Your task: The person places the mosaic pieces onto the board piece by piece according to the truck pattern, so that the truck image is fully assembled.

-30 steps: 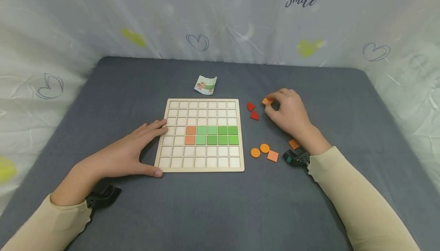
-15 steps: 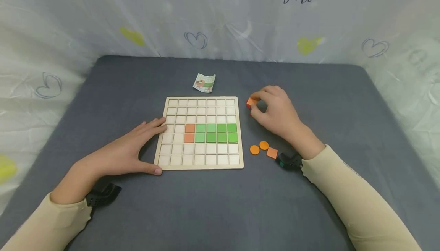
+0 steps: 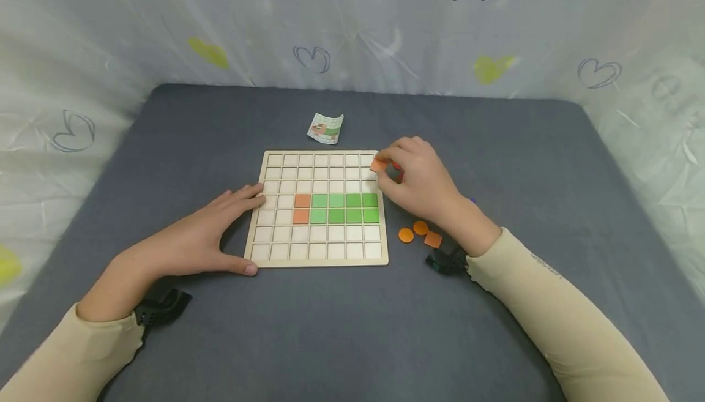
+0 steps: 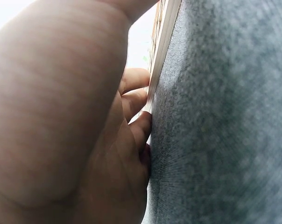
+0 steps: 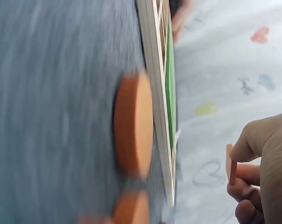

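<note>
A light wooden grid board (image 3: 316,263) lies on the grey table, with two orange squares (image 3: 302,201) and several green squares (image 3: 354,215) set in its middle rows. My left hand (image 3: 206,237) rests along the board's left side, fingers spread and straight, thumb at the front left corner; the left wrist view shows the fingertips against its edge. My right hand (image 3: 418,175) pinches an orange square tile (image 3: 377,164) between thumb and fingers over the board's back right corner. In the right wrist view the tile (image 5: 231,164) is seen nearly edge-on, held above the table.
Two orange round pieces (image 3: 406,235) and an orange square (image 3: 433,239) lie right of the board. Red pieces (image 3: 397,166) are partly hidden behind my right hand. A small printed picture card (image 3: 325,128) lies behind the board. A patterned curtain (image 3: 385,29) hangs behind the table.
My right hand has carried the orange square tile leftward, over the red pieces, to the board's back right corner. The left hand stays at the board's left side.
</note>
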